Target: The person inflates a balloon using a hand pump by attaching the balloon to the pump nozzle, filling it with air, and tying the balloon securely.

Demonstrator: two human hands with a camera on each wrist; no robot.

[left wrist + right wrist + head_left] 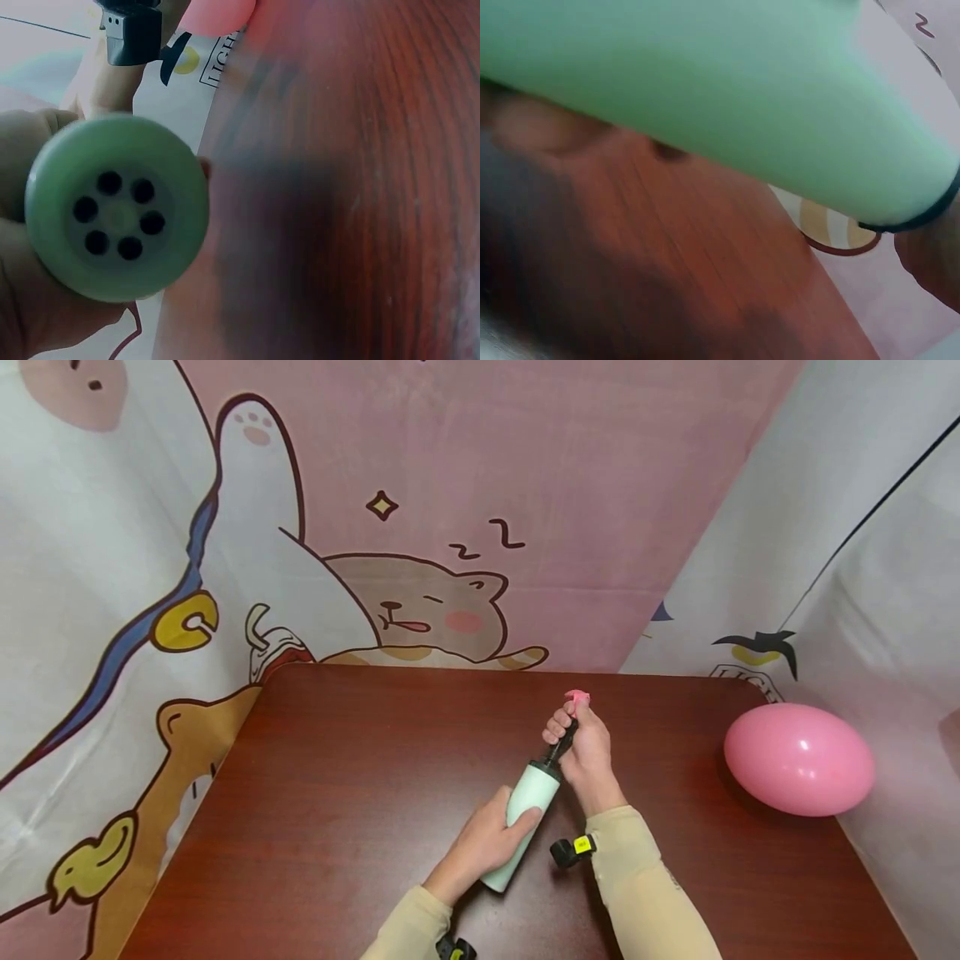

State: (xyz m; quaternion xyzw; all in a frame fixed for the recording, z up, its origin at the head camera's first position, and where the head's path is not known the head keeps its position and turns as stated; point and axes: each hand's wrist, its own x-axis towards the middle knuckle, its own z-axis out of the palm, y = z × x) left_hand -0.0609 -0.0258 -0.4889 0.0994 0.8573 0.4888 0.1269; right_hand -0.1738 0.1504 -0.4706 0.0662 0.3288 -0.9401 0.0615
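Observation:
A pale green balloon pump (534,792) slants above the brown table, its black nozzle end pointing away from me. My left hand (491,833) grips the pump's body, thumb across its front. At the far end my right hand (588,745) curls round the black nozzle (562,739) and pinches a small limp pink balloon (577,696) at the tip; most of that balloon is hidden in the fingers. In the left wrist view the pump's round base (116,274) faces the camera, with a ring of several dark holes. The pump's green side (727,97) fills the upper right wrist view.
An inflated pink balloon (798,760) rests at the right side of the brown table (337,793). Printed cloth (585,510) with cartoon animals hangs behind and beside the table. A black camera (572,852) is strapped at the right wrist.

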